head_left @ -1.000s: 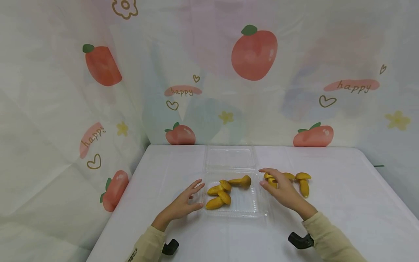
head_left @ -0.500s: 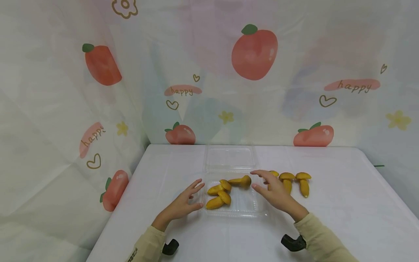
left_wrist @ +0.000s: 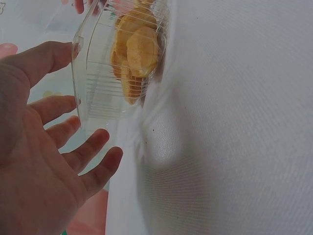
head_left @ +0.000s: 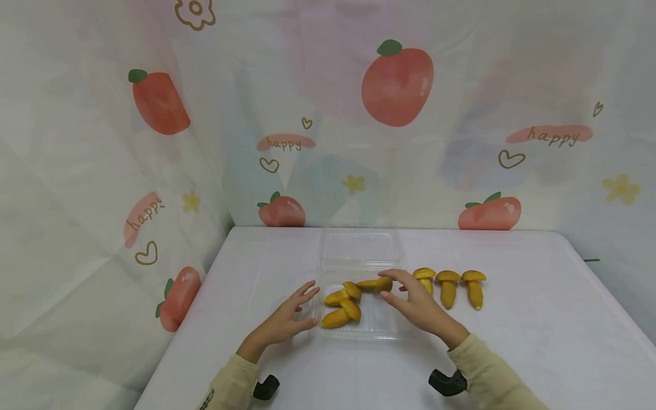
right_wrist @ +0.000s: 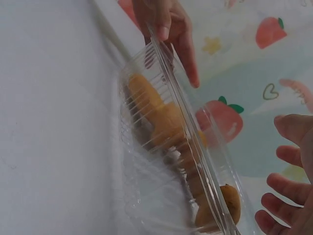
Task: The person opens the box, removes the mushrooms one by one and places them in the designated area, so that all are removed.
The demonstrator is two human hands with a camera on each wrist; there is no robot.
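Observation:
A clear plastic clamshell box (head_left: 379, 335) lies with its lid folded back, and 3 yellow mushrooms rest inside. Two of these, a front mushroom (head_left: 335, 318) and one just behind it (head_left: 335, 297), lie at the left; another mushroom (head_left: 370, 285) lies at the back right. My left hand (head_left: 282, 323) stays at the box's left side, fingers spread, fingertips right at the rim (left_wrist: 77, 83). Over the box's right edge is my right hand (head_left: 422, 306), fingers loosely bent with nothing between them; its fingertips overlap the cap of the back mushroom in the head view.
To the right of the box, 3 more mushrooms stand in a row: a near one (head_left: 424, 274), a middle one (head_left: 448, 290) and a far-right one (head_left: 474, 290). The transparent lid (head_left: 361, 249) lies flat behind the box. A printed cloth wall (head_left: 328, 85) rises behind the white table (head_left: 543, 341).
My right hand has moved left from the mushrooms in the row to the box's right edge, uncovering the row. The left hand and the mushrooms in the box have stayed put.

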